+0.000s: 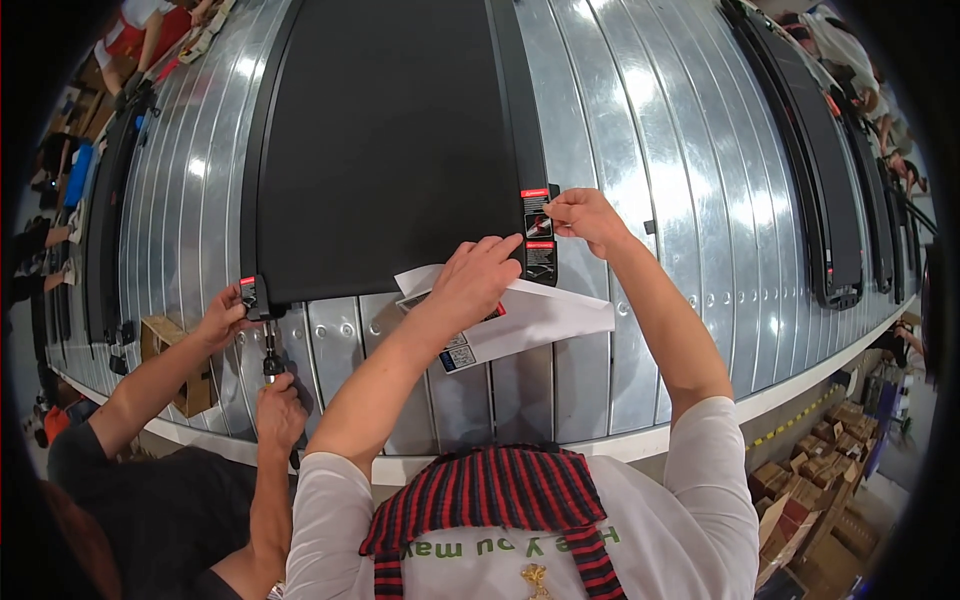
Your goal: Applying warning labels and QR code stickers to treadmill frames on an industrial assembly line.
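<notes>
A wide black flat deck (385, 150) with raised side rails, like a treadmill base, lies before me. Two black stickers with red top bands, an upper sticker (537, 208) and a lower sticker (540, 262), sit at the near end of its right rail. My right hand (590, 222) is closed in a pinch at the upper sticker's right edge. My left hand (478, 282) lies over a white sticker sheet (565, 312), which seems held under its fingers; a fingertip reaches the stickers' left edge. The left thumb is hidden.
At left, a co-worker's hand (225, 318) touches the deck's left corner piece (255, 297), while their other hand (280, 408) grips a power screwdriver (271, 362) beneath it. The metal slatted table (640, 150) carries more black decks (815, 160) at right. A cardboard box (180, 370) stands near the co-worker.
</notes>
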The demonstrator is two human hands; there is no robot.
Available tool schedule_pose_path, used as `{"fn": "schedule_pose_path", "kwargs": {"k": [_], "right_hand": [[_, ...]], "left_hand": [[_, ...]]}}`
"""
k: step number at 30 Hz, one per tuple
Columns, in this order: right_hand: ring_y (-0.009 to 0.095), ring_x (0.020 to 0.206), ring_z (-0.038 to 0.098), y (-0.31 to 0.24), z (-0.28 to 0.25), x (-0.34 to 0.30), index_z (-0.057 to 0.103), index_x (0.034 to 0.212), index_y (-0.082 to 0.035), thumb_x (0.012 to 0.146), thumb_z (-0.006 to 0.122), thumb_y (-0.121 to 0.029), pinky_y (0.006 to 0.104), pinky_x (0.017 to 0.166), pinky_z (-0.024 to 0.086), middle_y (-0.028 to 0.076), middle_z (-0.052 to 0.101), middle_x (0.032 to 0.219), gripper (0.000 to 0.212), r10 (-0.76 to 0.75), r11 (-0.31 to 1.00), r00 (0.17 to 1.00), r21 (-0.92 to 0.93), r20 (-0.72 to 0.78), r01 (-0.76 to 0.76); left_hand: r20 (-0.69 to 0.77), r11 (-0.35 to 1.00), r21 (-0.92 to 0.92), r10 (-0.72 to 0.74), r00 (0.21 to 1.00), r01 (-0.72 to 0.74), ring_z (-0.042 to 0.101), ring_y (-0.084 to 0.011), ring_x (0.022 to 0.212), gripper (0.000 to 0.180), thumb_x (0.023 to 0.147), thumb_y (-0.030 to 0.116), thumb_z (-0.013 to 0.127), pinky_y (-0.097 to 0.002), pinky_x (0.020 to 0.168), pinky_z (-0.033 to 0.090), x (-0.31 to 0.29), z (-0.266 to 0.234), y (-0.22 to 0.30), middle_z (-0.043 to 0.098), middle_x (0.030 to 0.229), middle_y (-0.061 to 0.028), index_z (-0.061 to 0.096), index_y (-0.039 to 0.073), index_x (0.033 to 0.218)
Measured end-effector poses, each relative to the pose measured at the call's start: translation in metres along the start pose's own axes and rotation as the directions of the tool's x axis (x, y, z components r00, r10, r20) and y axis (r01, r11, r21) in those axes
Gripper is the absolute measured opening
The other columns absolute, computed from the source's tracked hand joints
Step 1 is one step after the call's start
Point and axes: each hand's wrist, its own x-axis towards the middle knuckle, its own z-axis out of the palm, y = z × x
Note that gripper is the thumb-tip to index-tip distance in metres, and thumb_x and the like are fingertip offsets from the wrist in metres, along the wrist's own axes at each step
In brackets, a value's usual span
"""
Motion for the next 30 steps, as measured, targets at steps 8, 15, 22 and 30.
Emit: {"fn": "schedule_pose_path", "kwargs": {"k": [8, 15, 22, 30], "right_hand": [[0.01, 0.059, 0.05, -0.001, 0.001, -0.001, 0.058, 0.078, 0.001, 0.075, 0.061, -0.011, 0.0227, 0.057, 0.043, 0.005, 0.056, 0.07, 0.013, -0.021, 0.999, 0.999, 0.031, -0.035, 0.022], [0.01, 0.063, 0.052, -0.001, -0.002, 0.003, 0.057, 0.078, -0.002, 0.077, 0.061, -0.013, 0.0219, 0.06, 0.045, 0.004, 0.056, 0.072, 0.012, -0.015, 1.0, 1.0, -0.01, 0.011, 0.015], [0.011, 0.061, 0.05, 0.001, -0.001, -0.002, 0.057, 0.078, 0.001, 0.075, 0.06, -0.009, 0.0225, 0.058, 0.044, 0.006, 0.055, 0.07, 0.011, -0.026, 0.999, 1.0, 0.046, -0.011, 0.027], [0.01, 0.065, 0.051, -0.002, 0.002, -0.008, 0.057, 0.077, -0.002, 0.076, 0.06, -0.011, 0.0224, 0.06, 0.043, 0.004, 0.056, 0.073, 0.01, -0.017, 0.997, 1.0, 0.075, 0.002, 0.016]], "left_hand": [[0.003, 1.0, -0.007, 0.018, 1.0, -0.018, 0.043, -0.0279, 0.107, 0.01, 0.065, -0.005, 0.051, -0.0377, 0.082, 0.037, 0.0, 0.001, -0.004, 0.045, 0.12, -0.0131, 0.048, 0.002, 0.072], [0.002, 0.999, 0.021, 0.029, 1.0, -0.029, 0.045, -0.0253, 0.105, 0.005, 0.066, -0.001, 0.05, -0.0361, 0.08, 0.038, 0.001, -0.002, -0.004, 0.048, 0.117, -0.0138, 0.051, 0.001, 0.071], [0.114, 0.999, 0.046, 0.001, 0.993, -0.007, 0.044, -0.0241, 0.103, 0.011, 0.063, -0.004, 0.052, -0.0366, 0.08, 0.037, 0.006, -0.007, 0.0, 0.046, 0.119, -0.0132, 0.054, 0.0, 0.073], [0.087, 0.997, 0.068, 0.021, 0.996, -0.027, 0.044, -0.0244, 0.104, 0.012, 0.063, -0.004, 0.051, -0.037, 0.08, 0.038, 0.005, -0.002, -0.005, 0.045, 0.12, -0.0137, 0.054, 0.0, 0.074]]}}
